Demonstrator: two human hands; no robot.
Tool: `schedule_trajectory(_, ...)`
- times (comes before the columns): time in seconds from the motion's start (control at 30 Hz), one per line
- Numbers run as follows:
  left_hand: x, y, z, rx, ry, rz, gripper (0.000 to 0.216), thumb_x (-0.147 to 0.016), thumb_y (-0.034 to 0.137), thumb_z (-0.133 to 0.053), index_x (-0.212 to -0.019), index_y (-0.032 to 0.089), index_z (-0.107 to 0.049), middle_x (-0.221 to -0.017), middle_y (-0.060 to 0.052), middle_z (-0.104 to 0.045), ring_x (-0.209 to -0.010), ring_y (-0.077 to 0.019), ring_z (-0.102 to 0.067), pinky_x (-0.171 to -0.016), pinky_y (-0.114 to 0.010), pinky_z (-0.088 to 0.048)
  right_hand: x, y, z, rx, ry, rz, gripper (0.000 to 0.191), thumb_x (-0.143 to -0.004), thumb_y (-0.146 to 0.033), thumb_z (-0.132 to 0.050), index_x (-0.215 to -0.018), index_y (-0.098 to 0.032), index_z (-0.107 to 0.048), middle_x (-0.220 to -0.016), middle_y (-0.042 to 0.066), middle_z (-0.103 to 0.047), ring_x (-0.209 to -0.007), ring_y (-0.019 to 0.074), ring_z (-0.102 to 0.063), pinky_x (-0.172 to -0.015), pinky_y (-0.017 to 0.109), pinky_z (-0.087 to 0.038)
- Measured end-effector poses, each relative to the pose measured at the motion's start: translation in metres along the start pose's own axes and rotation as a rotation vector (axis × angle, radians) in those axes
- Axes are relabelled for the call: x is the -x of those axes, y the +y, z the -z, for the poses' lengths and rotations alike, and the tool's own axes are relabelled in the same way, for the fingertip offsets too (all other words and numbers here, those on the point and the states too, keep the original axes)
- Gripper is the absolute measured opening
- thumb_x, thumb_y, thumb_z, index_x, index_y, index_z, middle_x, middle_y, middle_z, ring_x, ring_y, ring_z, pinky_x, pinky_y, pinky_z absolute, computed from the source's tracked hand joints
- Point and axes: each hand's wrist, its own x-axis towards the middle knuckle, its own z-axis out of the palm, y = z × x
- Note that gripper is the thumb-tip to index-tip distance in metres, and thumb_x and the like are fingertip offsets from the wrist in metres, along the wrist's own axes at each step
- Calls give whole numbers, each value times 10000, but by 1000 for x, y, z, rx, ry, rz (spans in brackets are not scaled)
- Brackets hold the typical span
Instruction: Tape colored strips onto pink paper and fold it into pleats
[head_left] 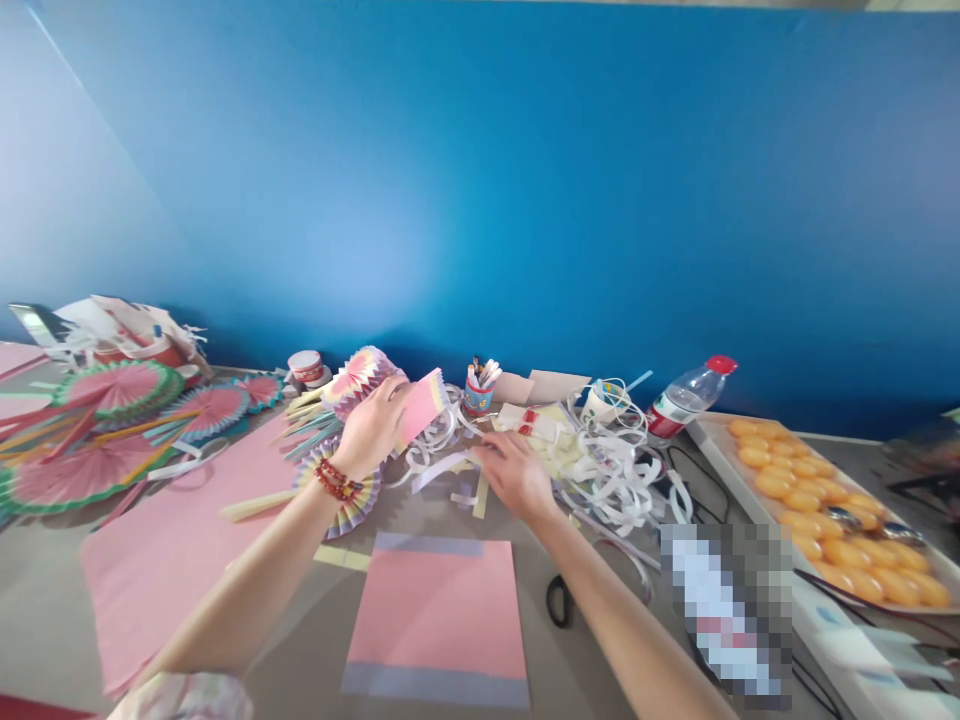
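Observation:
My left hand (pixel 373 428), with a red bead bracelet at the wrist, is raised above the table and closed on a folded pink pleated paper fan (pixel 420 405). My right hand (pixel 514 472) rests low on the table with its fingers reaching into white paper strips (pixel 442 468); whether it grips one I cannot make out. A flat pink paper sheet (pixel 439 620) with purple bands lies just in front of both arms.
Open pink and green paper fans (pixel 112 420) cover the left of the table beside a large pink sheet (pixel 172 545). A pile of curled white strips (pixel 622 465), a cup of pens (pixel 477 392), a water bottle (pixel 686 398), scissors (pixel 559 600) and a tray of orange pieces (pixel 832 510) lie to the right.

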Motion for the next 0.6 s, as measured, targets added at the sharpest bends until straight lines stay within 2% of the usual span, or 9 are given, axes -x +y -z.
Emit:
schedule_trajectory(0.07, -1, 0, -4, 59, -23, 11, 422, -904, 134, -423, -1309, 222, -503, -1348, -87, -500, -1173, -252, -549, -955, -362, -495, 15, 9, 13, -44, 107, -57, 322, -970, -202, -382, -1115, -232, -668, -1168, 94, -609, -1088, 227, -530, -959, 381, -435)
schedule_trajectory(0.13, -1, 2, -6, 140, -34, 28, 411, -894, 129, -439, -1285, 220, -524, -1358, -95, -492, -1202, -289, -522, -994, -430, -472, 30, 16, 22, -169, 282, -124, 295, -960, -215, -410, -1065, -250, -684, -1114, 82, -624, -1057, 214, -560, -931, 371, -462)
schedule_trajectory(0.23, 1, 18, -5, 260, -33, 24, 326, -927, 181, -448, -1229, 204, -571, -1373, -111, -490, -1287, -335, -433, -1097, -519, -356, 50, 19, 30, -300, 441, -158, 252, -938, -221, -459, -1007, -264, -697, -1039, 69, -643, -998, 208, -595, -880, 366, -492)
schedule_trajectory(0.3, 9, 38, -5, 366, -65, -10, 292, -970, 280, -441, -1215, 204, -580, -1354, -100, -522, -1298, -301, -435, -1123, -475, -343, 60, 16, 32, -328, 484, -149, 233, -924, -203, -487, -996, -264, -700, -1012, 67, -650, -970, 206, -605, -855, 364, -501)
schedule_trajectory(0.33, 15, 50, -7, 437, -101, -35, 302, -987, 318, -423, -1232, 212, -567, -1333, -83, -552, -1266, -260, -481, -1097, -418, -391, 64, 14, 32, -336, 501, -143, 228, -918, -190, -499, -995, -263, -701, -1004, 67, -652, -958, 205, -608, -844, 362, -504)
schedule_trajectory(0.4, 30, 74, -13, 583, -229, -98, 299, -1004, 368, -402, -1196, 239, -591, -1193, -39, -656, -1059, -177, -631, -903, -287, -529, 70, 9, 33, -344, 526, -136, 235, -906, -167, -514, -1008, -265, -702, -1002, 67, -653, -942, 202, -613, -827, 362, -508)
schedule_trajectory(0.47, 47, 95, -23, 734, -396, -153, 292, -983, 426, -450, -1105, 239, -638, -995, -5, -726, -835, -131, -686, -713, -214, -548, 75, 3, 35, -334, 541, -139, 256, -901, -155, -514, -1029, -271, -703, -1006, 69, -653, -931, 202, -617, -820, 368, -510)
schedule_trajectory(0.53, 63, 109, -30, 1131, -688, -36, 326, -919, 451, -562, -1078, 174, -630, -956, -53, -729, -807, -149, -679, -685, -226, -524, 81, 0, 37, -312, 549, -132, 275, -894, -144, -511, -1039, -276, -705, -1003, 69, -656, -921, 203, -622, -816, 375, -511)
schedule_trajectory(0.6, 74, 115, -33, 1347, -814, 139, 340, -888, 463, -597, -986, 139, -631, -834, -60, -717, -714, -132, -636, -628, -218, -474, 88, -1, 40, -290, 560, -109, 287, -882, -124, -517, -1039, -272, -706, -994, 69, -660, -910, 205, -626, -811, 382, -510)
